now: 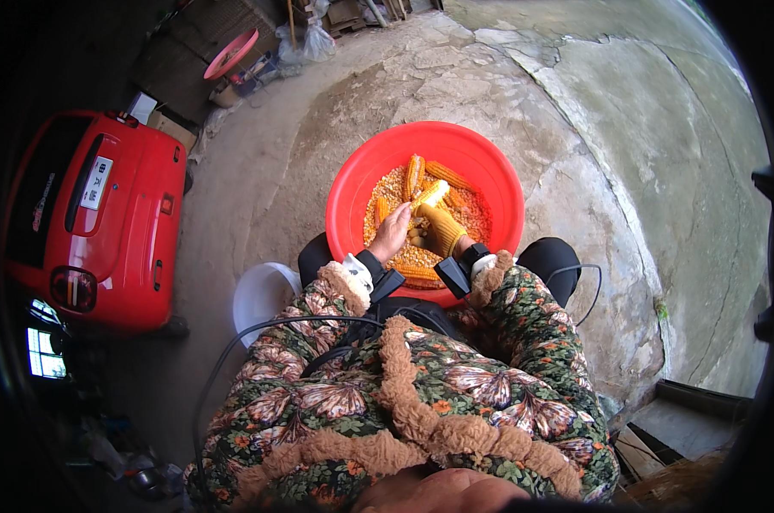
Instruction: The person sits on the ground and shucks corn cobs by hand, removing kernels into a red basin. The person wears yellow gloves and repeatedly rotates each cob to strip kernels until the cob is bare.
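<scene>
A red plastic basin (351, 186) rests between my knees, its bottom covered by loose corn kernels (480, 221). Above the kernels, my bare left hand (392, 232) grips the near end of a partly stripped corn cob (430, 195). My right hand (444, 227), in a yellow knitted glove, is against the same cob from the right; its fingertips are partly hidden. Beyond the hands lie ears of corn, one upright-looking ear (414, 174) and one slanting ear (449, 174). Another ear (419, 272) lies by the near wall.
A white bucket (265, 298) stands left of my knee. A red car (127, 218) is parked farther left. Beyond, a pink basin (233, 54) and plastic bags (318, 42) sit by the wall. Black cables (233, 346) run across my sleeve. The concrete floor (592, 211) is cracked.
</scene>
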